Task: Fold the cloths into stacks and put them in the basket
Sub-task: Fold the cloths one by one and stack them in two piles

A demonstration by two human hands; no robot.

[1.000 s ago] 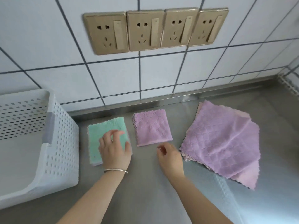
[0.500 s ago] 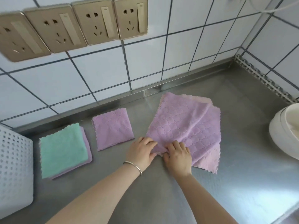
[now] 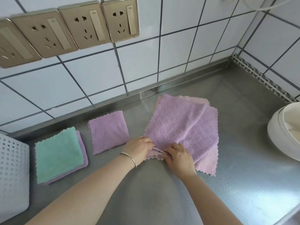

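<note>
A loose pile of unfolded purple cloths [image 3: 183, 124] lies on the steel counter, right of centre. My left hand [image 3: 139, 147] and my right hand [image 3: 178, 156] both pinch its near-left corner, fingers closed on the fabric edges. Left of them lies a folded purple cloth [image 3: 108, 131]. Further left sits a folded stack with a green cloth [image 3: 58, 153] on top of a purple one. The white perforated basket [image 3: 13, 172] stands at the far left edge, only its side showing.
A white round container [image 3: 285, 132] sits at the right edge of the counter. The tiled wall with several gold sockets [image 3: 69, 28] rises behind the cloths. The counter's front edge [image 3: 287, 215] shows at bottom right.
My left hand left the green stack and my right hand left the counter; both moved right to the unfolded purple pile and gripped its near corner. The view swung right, away from the basket.
</note>
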